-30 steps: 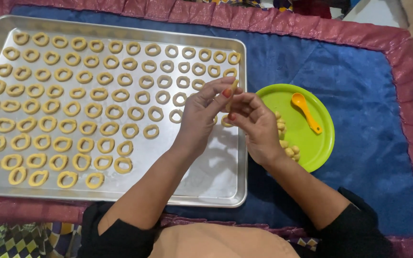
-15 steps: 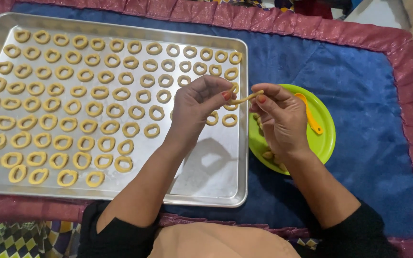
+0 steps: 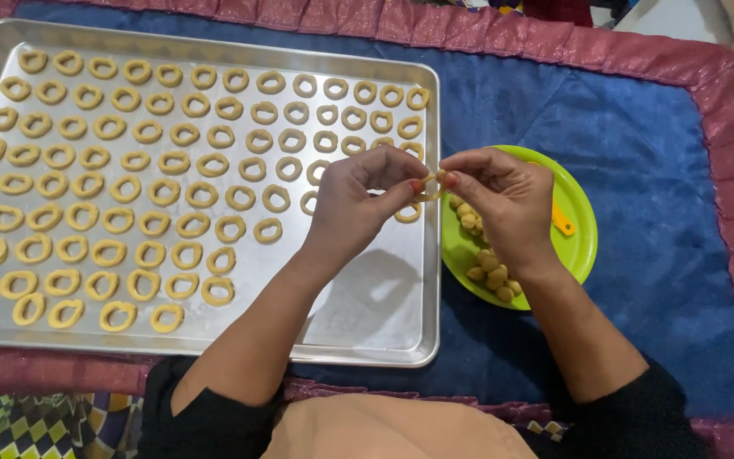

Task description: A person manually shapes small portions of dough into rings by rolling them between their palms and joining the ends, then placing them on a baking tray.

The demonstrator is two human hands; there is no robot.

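Note:
My left hand (image 3: 358,200) and my right hand (image 3: 503,200) meet above the right edge of a metal baking tray (image 3: 367,314). Between the fingertips of both hands is a small strip of yellow dough (image 3: 431,184), bent into a curve. Several rows of yellow dough rings (image 3: 129,161) lie on the tray. A lime-green plate (image 3: 584,229) sits just right of the tray, under my right hand. It holds several small dough balls (image 3: 490,268) and an orange plastic tool (image 3: 561,223), mostly hidden by my hand.
Tray and plate rest on a blue cloth (image 3: 664,170) with a pink border (image 3: 707,59). The tray's lower right part (image 3: 384,306) is bare metal. A patterned fabric (image 3: 10,429) shows at the bottom left.
The hands pulled a straight dough strip between them over the plate's left edge, then came closer together, and the strip is now curled into a loop shape.

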